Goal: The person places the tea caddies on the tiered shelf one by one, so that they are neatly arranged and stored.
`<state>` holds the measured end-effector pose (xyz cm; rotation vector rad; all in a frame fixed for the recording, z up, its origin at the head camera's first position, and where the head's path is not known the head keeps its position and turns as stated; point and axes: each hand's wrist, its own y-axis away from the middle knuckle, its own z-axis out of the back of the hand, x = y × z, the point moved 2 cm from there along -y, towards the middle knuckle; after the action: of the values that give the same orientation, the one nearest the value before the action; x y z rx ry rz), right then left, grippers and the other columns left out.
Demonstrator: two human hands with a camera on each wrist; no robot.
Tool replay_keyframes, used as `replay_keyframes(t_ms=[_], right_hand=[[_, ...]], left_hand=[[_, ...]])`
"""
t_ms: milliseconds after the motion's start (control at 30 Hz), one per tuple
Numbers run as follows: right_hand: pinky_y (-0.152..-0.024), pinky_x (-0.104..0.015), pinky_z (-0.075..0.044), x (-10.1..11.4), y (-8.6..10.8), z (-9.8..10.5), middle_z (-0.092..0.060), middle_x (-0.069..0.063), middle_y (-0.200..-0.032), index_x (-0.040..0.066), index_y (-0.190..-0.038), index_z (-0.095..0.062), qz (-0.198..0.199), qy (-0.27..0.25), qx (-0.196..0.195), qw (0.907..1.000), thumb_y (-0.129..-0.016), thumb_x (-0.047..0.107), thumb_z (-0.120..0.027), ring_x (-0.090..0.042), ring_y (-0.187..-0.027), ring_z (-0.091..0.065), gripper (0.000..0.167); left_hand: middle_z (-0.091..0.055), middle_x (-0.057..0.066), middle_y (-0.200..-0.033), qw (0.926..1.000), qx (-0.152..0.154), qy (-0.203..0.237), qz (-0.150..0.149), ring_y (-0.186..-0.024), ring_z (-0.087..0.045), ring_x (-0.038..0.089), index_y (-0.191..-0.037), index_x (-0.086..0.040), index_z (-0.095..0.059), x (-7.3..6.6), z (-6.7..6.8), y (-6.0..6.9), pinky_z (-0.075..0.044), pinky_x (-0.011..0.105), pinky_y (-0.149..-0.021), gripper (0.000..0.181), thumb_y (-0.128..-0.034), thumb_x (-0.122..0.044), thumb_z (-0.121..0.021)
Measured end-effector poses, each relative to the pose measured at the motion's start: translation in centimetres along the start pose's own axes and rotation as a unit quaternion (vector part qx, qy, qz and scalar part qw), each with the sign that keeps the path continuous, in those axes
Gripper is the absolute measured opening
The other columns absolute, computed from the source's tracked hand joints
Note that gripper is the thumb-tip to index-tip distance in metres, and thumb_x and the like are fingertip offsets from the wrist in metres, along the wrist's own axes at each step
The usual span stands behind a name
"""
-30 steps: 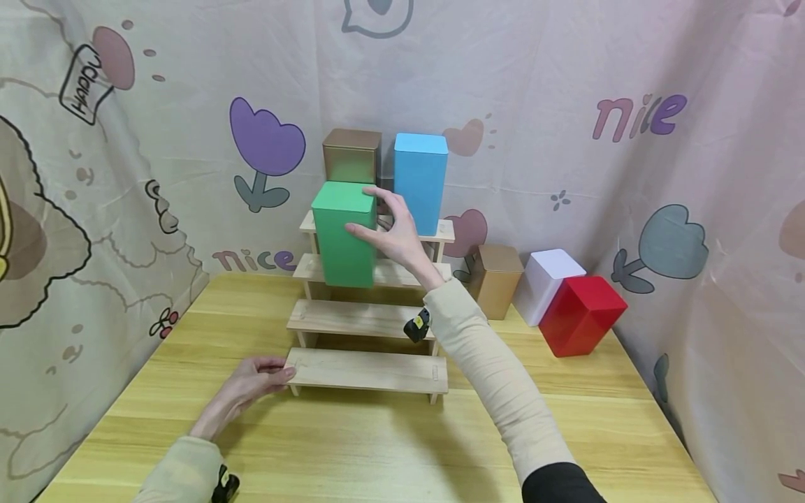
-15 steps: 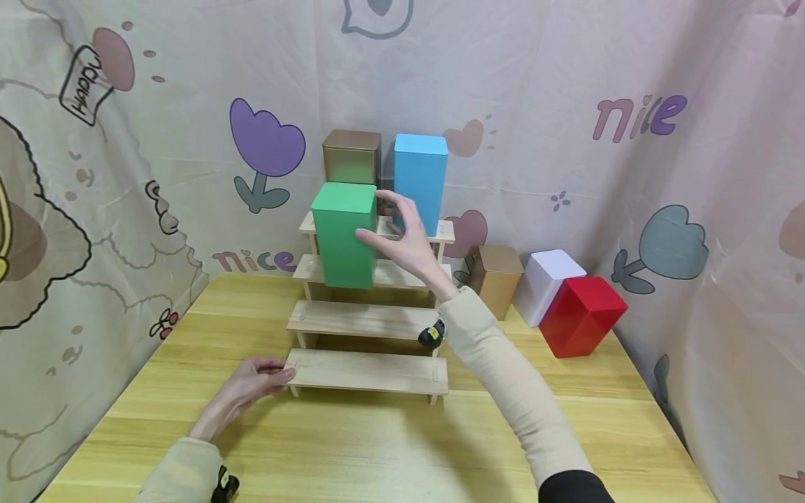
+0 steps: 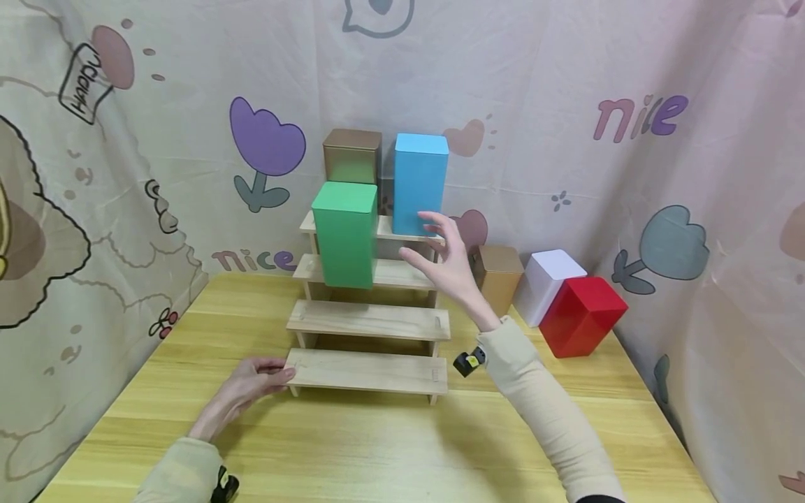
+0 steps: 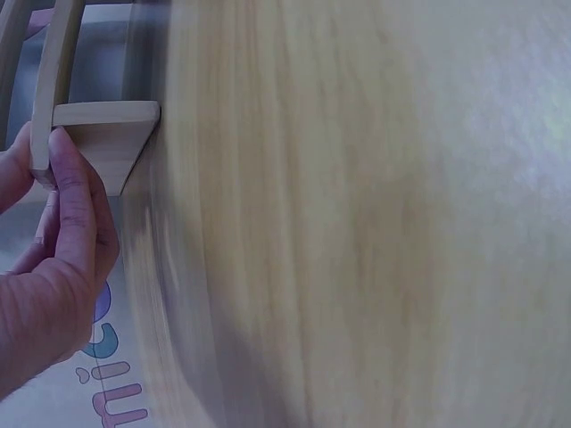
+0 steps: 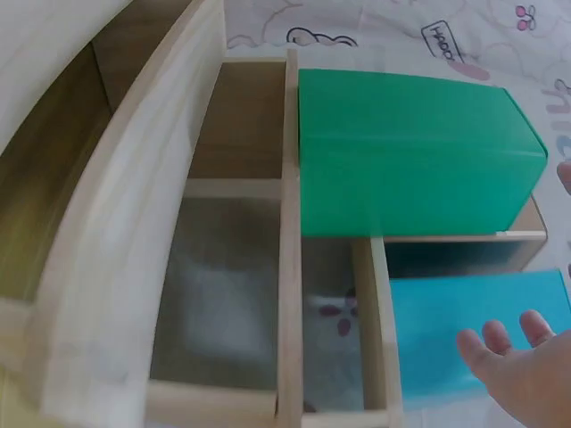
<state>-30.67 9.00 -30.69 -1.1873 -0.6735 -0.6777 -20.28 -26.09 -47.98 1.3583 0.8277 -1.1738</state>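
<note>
A stepped wooden rack (image 3: pixel 367 370) stands on the table. My left hand (image 3: pixel 248 388) pinches the left end of its lowest step; the left wrist view shows thumb and fingers (image 4: pixel 73 209) on the board's edge. Upright on the second step from the top is a green box (image 3: pixel 344 237). Behind it, on the top step, stands a bronze box (image 3: pixel 352 157), its lower part hidden. A blue box (image 3: pixel 420 178) shares that top step at the right. My right hand (image 3: pixel 449 262) hangs in the air before the blue box, fingers spread, holding nothing.
Right of the rack, on the table (image 3: pixel 541 426), stand a gold box (image 3: pixel 497 279), a white box (image 3: pixel 546 283) and a red box (image 3: pixel 581 318). White and red appear to touch. A printed curtain (image 3: pixel 522 84) hangs behind and at both sides.
My right hand has let go of the green box and moved right and down, away from it. The green box stays on its step. My left hand has not moved.
</note>
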Motion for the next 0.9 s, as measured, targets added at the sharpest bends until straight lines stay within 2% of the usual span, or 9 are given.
replay_keyframes(t_ms=[133,267,533,633,700,767,900], right_hand=[[-0.115,-0.055,-0.043,-0.5,1.5,1.8,-0.041,-0.018,-0.146,0.003,-0.143,-0.046,0.008,0.006,-0.017,0.9998,-0.086,-0.002,-0.074,-0.041,-0.135,-0.043,0.063],[-0.117,-0.053,-0.043,-0.9,3.0,4.2,-0.044,-0.013,-0.144,0.003,-0.142,-0.048,0.002,0.022,-0.041,0.9989,-0.086,-0.003,-0.074,-0.029,-0.131,-0.047,0.062],[-0.122,-0.054,-0.036,-2.3,6.0,9.3,-0.046,-0.008,-0.144,0.001,-0.143,-0.046,-0.039,0.060,-0.109,0.9914,-0.086,-0.001,-0.074,-0.019,-0.133,-0.045,0.063],[-0.123,-0.051,-0.036,-2.8,7.1,11.0,-0.047,-0.002,-0.142,0.004,-0.143,-0.048,-0.061,0.069,-0.142,0.9856,-0.086,0.000,-0.074,-0.011,-0.130,-0.046,0.063],[-0.123,-0.049,-0.037,-3.1,7.8,12.0,-0.047,0.000,-0.141,0.007,-0.143,-0.049,-0.070,0.074,-0.165,0.9810,-0.086,0.001,-0.075,-0.011,-0.129,-0.046,0.063],[-0.123,-0.043,-0.039,-3.4,8.5,13.0,-0.048,0.003,-0.140,0.009,-0.143,-0.049,-0.077,0.081,-0.187,0.9760,-0.085,0.001,-0.075,-0.011,-0.129,-0.046,0.064],[-0.118,-0.031,-0.045,-4.0,10.0,14.7,-0.047,0.010,-0.140,0.012,-0.144,-0.048,-0.086,0.127,-0.223,0.9627,-0.085,0.006,-0.077,-0.008,-0.129,-0.045,0.066]], left_hand=[[-0.065,0.010,-0.107,1.0000,0.001,0.005,0.001,-0.088,-0.067,0.007,-0.139,0.029,-0.028,0.0,-0.1,0.0,-0.063,0.021,-0.083,0.064,-0.0960,-0.002,-0.064],[-0.065,0.008,-0.106,1.0000,0.002,0.008,0.001,-0.087,-0.067,0.007,-0.140,0.029,-0.027,0.0,0.0,0.0,-0.063,0.021,-0.083,0.066,-0.0958,-0.003,-0.065],[-0.065,0.008,-0.105,1.0000,0.005,0.008,-0.001,-0.088,-0.067,0.007,-0.139,0.029,-0.027,0.0,0.0,-0.1,-0.062,0.021,-0.083,0.065,-0.0960,-0.002,-0.064],[-0.065,0.010,-0.107,1.0000,0.002,0.002,0.000,-0.089,-0.067,0.007,-0.139,0.028,-0.029,0.0,0.0,-0.1,-0.062,0.021,-0.084,0.063,-0.0963,-0.002,-0.063],[-0.065,0.011,-0.109,1.0000,0.000,-0.001,0.000,-0.090,-0.067,0.008,-0.139,0.028,-0.029,0.0,0.0,0.0,-0.062,0.021,-0.084,0.062,-0.0965,-0.002,-0.063],[-0.064,0.013,-0.111,1.0000,0.000,-0.004,0.000,-0.091,-0.067,0.008,-0.139,0.028,-0.029,0.0,0.0,-0.1,-0.062,0.021,-0.085,0.062,-0.0968,-0.003,-0.063],[-0.065,0.015,-0.113,1.0000,0.002,-0.009,0.001,-0.092,-0.067,0.008,-0.139,0.028,-0.029,0.1,0.1,-0.1,-0.062,0.021,-0.086,0.062,-0.0971,-0.003,-0.063]])
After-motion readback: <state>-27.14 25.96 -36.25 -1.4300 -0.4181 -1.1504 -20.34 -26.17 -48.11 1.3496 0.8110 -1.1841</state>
